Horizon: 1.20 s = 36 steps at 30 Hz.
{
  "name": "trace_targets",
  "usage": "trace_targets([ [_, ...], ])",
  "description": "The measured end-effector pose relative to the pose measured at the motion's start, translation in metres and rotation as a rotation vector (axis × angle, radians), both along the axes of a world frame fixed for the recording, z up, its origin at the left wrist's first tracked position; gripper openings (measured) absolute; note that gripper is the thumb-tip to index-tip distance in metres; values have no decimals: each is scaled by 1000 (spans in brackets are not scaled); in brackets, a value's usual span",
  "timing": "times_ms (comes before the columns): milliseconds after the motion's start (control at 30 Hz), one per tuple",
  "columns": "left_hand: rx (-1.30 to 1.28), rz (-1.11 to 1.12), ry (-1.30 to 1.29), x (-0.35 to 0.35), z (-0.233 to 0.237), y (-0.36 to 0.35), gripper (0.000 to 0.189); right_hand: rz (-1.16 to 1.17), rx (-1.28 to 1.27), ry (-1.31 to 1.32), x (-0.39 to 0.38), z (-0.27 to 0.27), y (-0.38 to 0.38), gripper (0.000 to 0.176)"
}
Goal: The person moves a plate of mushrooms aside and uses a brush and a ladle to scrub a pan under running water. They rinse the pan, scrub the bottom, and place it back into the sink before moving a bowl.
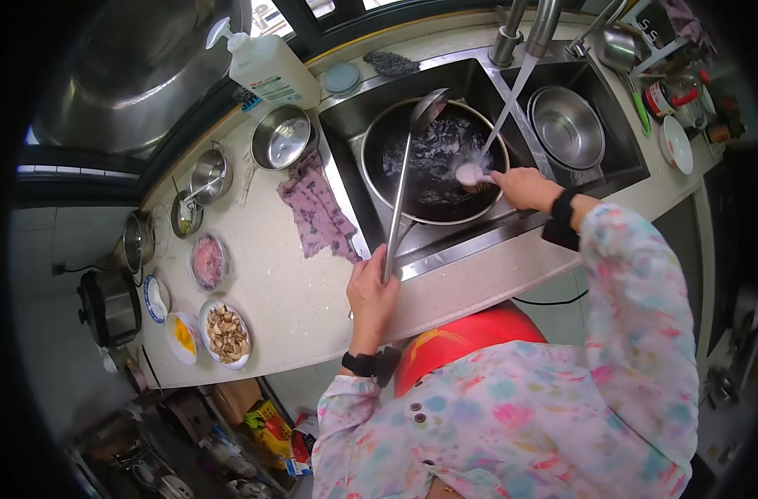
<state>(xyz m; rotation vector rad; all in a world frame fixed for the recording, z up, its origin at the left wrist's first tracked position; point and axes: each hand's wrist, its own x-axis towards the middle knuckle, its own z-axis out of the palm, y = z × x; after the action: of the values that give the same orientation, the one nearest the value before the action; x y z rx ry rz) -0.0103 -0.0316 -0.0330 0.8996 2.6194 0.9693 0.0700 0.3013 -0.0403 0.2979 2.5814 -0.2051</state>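
My left hand (372, 293) is wrapped round the lower handle of a long metal ladle (402, 170). The ladle's bowl hangs over the far rim of a large dark wok (366, 170), which stands in the left sink basin with water in it. In my right hand (524, 190) is a pale pink scrub brush (470, 174), its bristles turned down over the wok's right side. From the faucet (547, 29) a stream of water runs into the wok close to the brush.
Metal bowls (568, 126) sit in the right basin (624, 133). Left of the sink lie a purple patterned cloth (319, 204), a steel bowl (281, 138), a container of raw meat (208, 262) and a plate of chopped mushrooms (227, 334). A pump bottle (271, 71) stands behind.
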Motion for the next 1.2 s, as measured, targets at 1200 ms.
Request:
trace_targets([
  [1200,-62,-4,-12,4,-1,1,52,4,-142,-57,19,22,15,29],
])
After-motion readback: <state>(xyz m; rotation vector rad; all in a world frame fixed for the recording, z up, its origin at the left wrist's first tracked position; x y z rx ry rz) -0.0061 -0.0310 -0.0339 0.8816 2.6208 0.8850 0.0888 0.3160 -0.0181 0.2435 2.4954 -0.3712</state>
